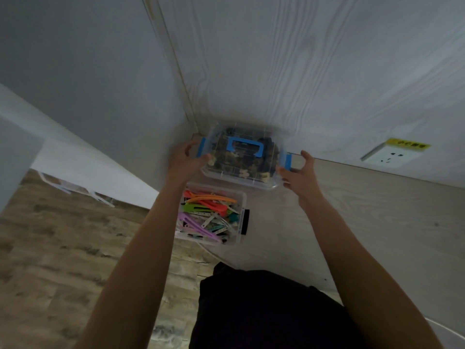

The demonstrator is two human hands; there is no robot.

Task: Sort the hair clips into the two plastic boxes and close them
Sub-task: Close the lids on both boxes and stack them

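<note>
At the far corner of the tabletop (364, 222), by the wall, sits the box with the blue handle (242, 157). Its lid is on and dark clips show through it. The left hand (185, 157) is at the left blue latch (202, 147), and the right hand (298, 172) is at the right blue latch (286, 160). Both hands have loose, spread fingers and grip nothing yet, though the picture is a bit blurry. I think the step now is snapping the latches shut. Push both sides in together so the box does not slide. Just in front is the second box (211, 215), full of bright clips (206, 210), with no lid seen on it. It needs closing too.
</note>
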